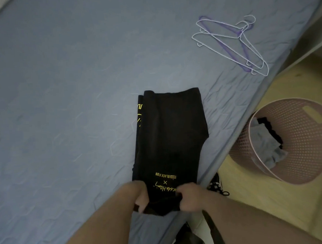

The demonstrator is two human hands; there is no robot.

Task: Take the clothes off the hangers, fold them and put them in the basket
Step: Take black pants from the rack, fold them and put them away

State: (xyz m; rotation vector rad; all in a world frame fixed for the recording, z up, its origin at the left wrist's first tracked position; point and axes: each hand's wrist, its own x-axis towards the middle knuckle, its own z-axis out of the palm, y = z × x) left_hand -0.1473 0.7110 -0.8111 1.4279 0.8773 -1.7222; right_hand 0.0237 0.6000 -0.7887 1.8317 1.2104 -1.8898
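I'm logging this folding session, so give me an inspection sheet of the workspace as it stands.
Surface: wrinkled blue bed sheet.
Job's things: black garment with yellow print, folded lengthwise on the sheet; bare hangers lying farther off; pink basket on the floor holding grey and black clothes.
Clutter: checkered shoe beside the bed edge.
Grippers: left hand and right hand both grip the garment's near end.
Cables: nothing seen.
Surroundings: pale yellowish floor.

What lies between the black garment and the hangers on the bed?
Nothing but bedding: in the head view, only bare, wrinkled blue sheet runs from the garment to the hangers.
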